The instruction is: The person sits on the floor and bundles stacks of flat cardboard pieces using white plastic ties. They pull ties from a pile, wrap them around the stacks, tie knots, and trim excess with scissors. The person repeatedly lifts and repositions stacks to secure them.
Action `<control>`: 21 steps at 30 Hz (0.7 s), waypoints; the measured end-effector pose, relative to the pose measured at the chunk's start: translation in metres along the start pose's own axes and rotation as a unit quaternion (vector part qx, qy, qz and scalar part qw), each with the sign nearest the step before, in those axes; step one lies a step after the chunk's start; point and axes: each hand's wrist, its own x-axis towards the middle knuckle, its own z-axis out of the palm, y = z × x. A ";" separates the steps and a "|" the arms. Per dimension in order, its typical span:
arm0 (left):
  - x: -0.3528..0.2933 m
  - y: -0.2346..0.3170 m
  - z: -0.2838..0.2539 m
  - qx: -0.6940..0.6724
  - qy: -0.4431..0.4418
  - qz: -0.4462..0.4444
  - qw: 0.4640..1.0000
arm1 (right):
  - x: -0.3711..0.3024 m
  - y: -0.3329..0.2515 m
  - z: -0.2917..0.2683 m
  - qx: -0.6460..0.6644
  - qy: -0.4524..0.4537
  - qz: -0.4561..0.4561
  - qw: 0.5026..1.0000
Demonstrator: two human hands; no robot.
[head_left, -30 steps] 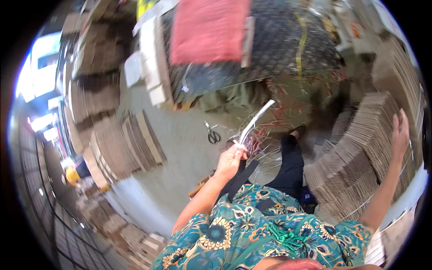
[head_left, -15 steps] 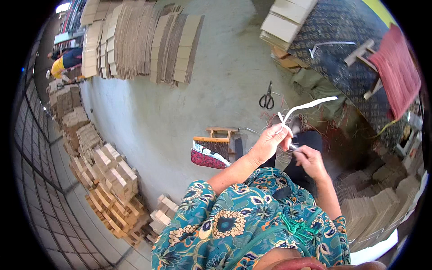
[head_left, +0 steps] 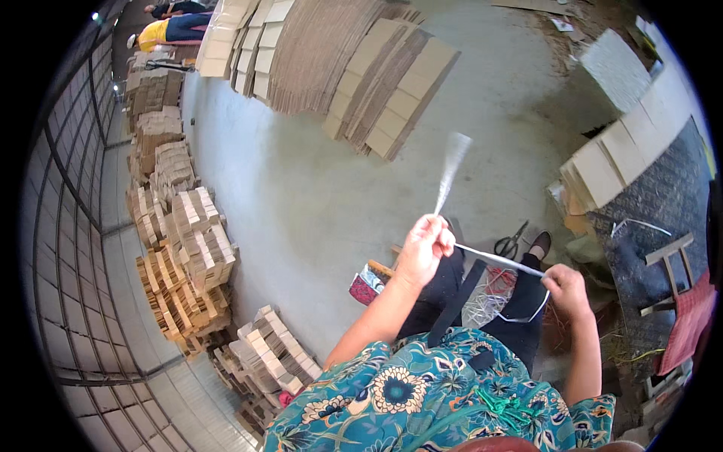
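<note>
A thin white strip (head_left: 497,258) runs stretched between my two hands, above my legs. My left hand (head_left: 423,250) is closed in a pinch on it, with a wider, motion-blurred end fanning upward past the fingers. Lower and to the right, my right hand (head_left: 568,291) grips the strip with closed fingers, and a loose tail loops below that hand toward my dark trousers. Dark-handled scissors (head_left: 508,242) lie on the floor beyond the strip, near my shoe (head_left: 540,245). Loose white and reddish strands (head_left: 489,300) show between my legs.
A wooden stool with a red cover (head_left: 687,320) stands at the right, by stacked pale cardboard (head_left: 614,166). Tall cardboard stacks (head_left: 324,56) stand ahead. Wooden pieces (head_left: 177,297) are piled along the left. A person in a yellow top (head_left: 154,35) is far left.
My hands have moved apart, drawing the white strip out between them. Its free end above my left hand now points upward instead of rightward. The view has shifted to the right.
</note>
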 end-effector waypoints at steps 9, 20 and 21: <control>0.183 0.121 -0.109 0.042 0.013 0.028 0.999 | 0.110 0.029 0.049 -0.187 0.217 0.084 0.954; 0.350 0.112 -0.254 0.352 0.099 -0.061 0.929 | 0.194 0.158 0.186 -0.202 0.221 0.323 0.898; 0.364 0.094 -0.265 0.379 0.102 -0.076 0.916 | 0.198 0.183 0.200 -0.212 0.224 0.322 0.895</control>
